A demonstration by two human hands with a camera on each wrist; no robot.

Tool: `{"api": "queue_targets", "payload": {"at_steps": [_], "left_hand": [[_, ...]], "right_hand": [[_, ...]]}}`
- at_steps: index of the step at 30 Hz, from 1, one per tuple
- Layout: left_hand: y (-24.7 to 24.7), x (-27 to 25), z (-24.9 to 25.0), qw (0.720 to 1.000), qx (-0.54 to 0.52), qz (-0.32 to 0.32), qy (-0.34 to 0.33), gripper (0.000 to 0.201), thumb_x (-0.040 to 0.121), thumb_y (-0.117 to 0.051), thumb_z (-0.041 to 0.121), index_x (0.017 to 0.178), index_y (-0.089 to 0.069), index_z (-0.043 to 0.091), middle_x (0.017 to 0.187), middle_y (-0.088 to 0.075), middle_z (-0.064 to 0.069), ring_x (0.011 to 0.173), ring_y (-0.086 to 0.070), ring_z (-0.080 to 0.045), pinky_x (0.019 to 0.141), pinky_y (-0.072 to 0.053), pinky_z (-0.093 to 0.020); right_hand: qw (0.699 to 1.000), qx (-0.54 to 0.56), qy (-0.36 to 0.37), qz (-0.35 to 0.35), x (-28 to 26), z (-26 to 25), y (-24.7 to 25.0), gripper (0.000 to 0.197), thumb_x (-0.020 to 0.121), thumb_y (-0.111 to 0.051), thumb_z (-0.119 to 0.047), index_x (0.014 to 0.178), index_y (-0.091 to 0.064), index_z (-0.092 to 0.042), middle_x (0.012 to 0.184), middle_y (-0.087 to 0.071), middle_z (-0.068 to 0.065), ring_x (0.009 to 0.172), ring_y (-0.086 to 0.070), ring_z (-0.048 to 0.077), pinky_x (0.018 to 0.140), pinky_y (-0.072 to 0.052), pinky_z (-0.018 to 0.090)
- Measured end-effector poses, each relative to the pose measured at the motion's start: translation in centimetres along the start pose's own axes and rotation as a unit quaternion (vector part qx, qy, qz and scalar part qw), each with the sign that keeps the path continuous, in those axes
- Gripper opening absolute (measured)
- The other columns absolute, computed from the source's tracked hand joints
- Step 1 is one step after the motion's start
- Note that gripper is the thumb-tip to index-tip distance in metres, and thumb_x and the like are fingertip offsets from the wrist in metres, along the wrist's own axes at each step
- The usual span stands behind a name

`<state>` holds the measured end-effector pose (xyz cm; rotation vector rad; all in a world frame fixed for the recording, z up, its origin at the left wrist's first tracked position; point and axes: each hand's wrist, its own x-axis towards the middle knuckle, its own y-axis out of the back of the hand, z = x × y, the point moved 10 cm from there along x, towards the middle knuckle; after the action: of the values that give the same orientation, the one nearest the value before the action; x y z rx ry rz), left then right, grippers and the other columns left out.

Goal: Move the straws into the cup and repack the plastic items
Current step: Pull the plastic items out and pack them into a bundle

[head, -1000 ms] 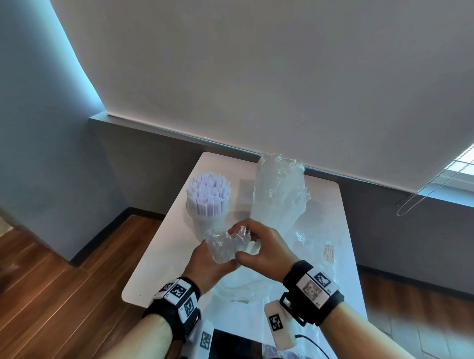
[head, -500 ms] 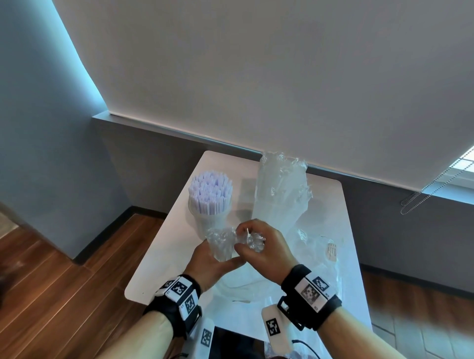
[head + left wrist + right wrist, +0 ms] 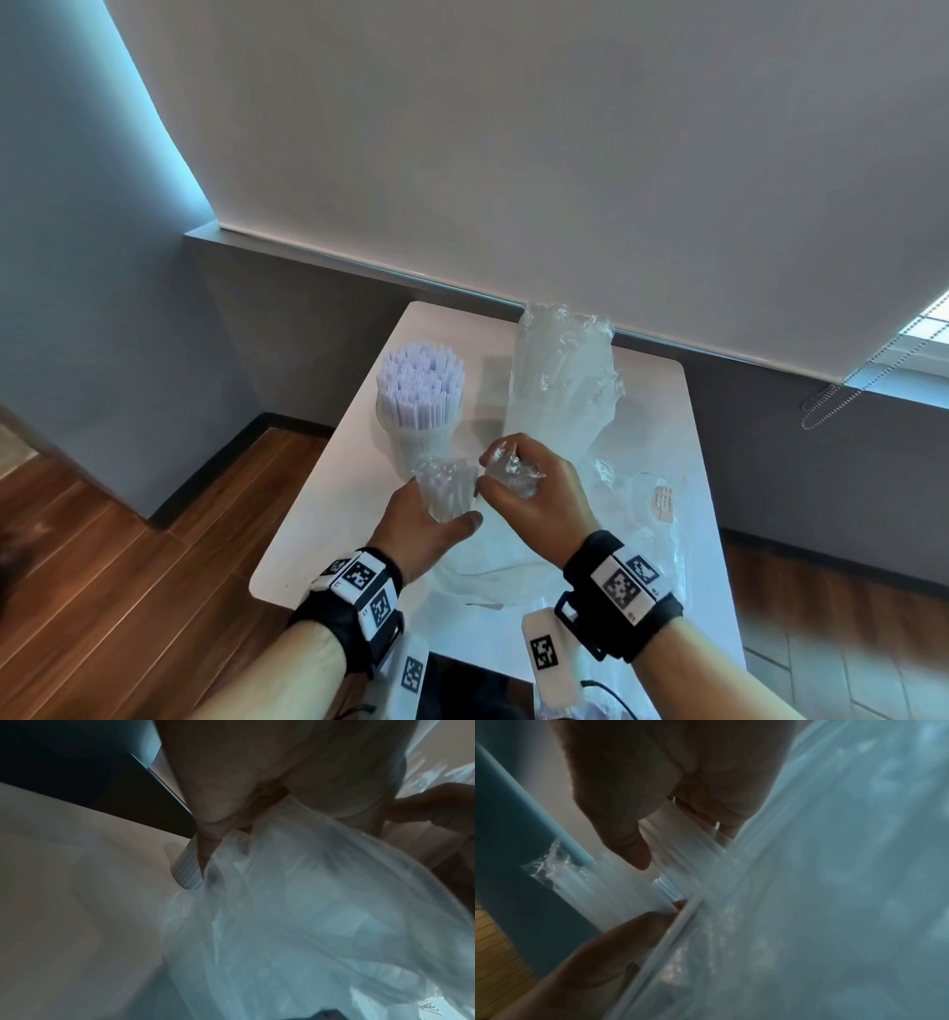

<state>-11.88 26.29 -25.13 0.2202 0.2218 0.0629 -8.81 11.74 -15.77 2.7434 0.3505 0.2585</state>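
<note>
A clear cup [image 3: 411, 431] packed with pale lilac straws [image 3: 420, 383] stands at the table's left. Beside it a tall crinkled plastic bag [image 3: 560, 380] stands upright. My left hand [image 3: 426, 519] grips a small bundle of clear plastic items in wrap [image 3: 445, 485], above the table's middle. My right hand [image 3: 534, 488] pinches the crumpled end of that wrap [image 3: 511, 470] between curled fingers. In the left wrist view the film [image 3: 295, 902] fills the frame below my fingers [image 3: 205, 833]. The right wrist view shows blurred film [image 3: 834, 882] and my thumb [image 3: 631, 845].
The small white table [image 3: 328, 483] stands against a grey wall, with wooden floor to the left. Loose plastic film with a small label [image 3: 662, 503] lies at the right. A dark tablet [image 3: 462, 688] and white tagged devices [image 3: 544, 652] lie at the near edge.
My right hand has twisted and pulled the wrap's end slightly right, away from the bundle in my left hand. The head view has shifted a little.
</note>
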Motion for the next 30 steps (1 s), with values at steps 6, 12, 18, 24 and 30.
{"api": "queue_targets", "payload": {"at_steps": [6,12,18,24,30], "left_hand": [[0.4,0.1,0.4,1.0,0.014,0.024,-0.007,0.016,0.078,-0.078,0.017,0.091,-0.069,0.021,0.088,-0.071,0.008,0.08,-0.065,0.003,0.071,-0.046,-0.016],[0.4,0.1,-0.2,0.999,0.011,0.038,0.018,0.018,0.078,-0.078,0.018,0.094,-0.068,0.019,0.086,-0.071,0.007,0.076,-0.066,0.002,0.067,-0.047,-0.014],[0.4,-0.1,0.0,0.999,0.013,0.04,0.017,0.018,0.078,-0.078,0.018,0.093,-0.068,0.017,0.085,-0.071,0.008,0.077,-0.066,0.001,0.07,-0.047,-0.016],[0.6,-0.1,0.4,0.999,0.028,0.038,0.006,0.013,0.079,-0.078,0.017,0.088,-0.068,0.02,0.08,-0.071,0.007,0.074,-0.066,0.002,0.069,-0.046,-0.015],[0.6,-0.2,0.2,0.999,0.022,0.042,-0.002,0.014,0.077,-0.079,0.018,0.087,-0.069,0.02,0.082,-0.072,0.006,0.076,-0.068,-0.004,0.073,-0.05,-0.02]], "right_hand": [[0.995,0.043,0.071,0.053,-0.4,-2.2,1.6,0.037,0.085,-0.069,-0.002,0.113,-0.057,-0.024,0.089,-0.071,-0.003,0.086,-0.07,0.015,0.077,-0.054,0.022],[0.994,-0.044,0.084,0.056,-0.7,-0.2,1.0,0.026,0.081,-0.075,-0.009,0.094,-0.063,-0.029,0.092,-0.069,-0.012,0.089,-0.066,0.008,0.078,-0.051,0.023],[0.995,0.037,0.016,0.092,0.4,0.1,2.4,0.019,0.081,-0.077,-0.01,0.087,-0.062,-0.02,0.083,-0.071,-0.005,0.079,-0.069,0.008,0.072,-0.051,0.022],[0.964,0.204,0.122,0.122,4.7,-9.5,9.7,0.026,0.083,-0.061,0.021,0.092,-0.051,-0.001,0.076,-0.056,0.019,0.062,-0.066,0.032,0.064,-0.059,0.037],[0.935,0.274,0.146,0.17,10.2,-13.5,15.5,0.029,0.08,-0.062,0.018,0.09,-0.05,-0.007,0.071,-0.058,0.016,0.063,-0.062,0.033,0.065,-0.056,0.045]]}}
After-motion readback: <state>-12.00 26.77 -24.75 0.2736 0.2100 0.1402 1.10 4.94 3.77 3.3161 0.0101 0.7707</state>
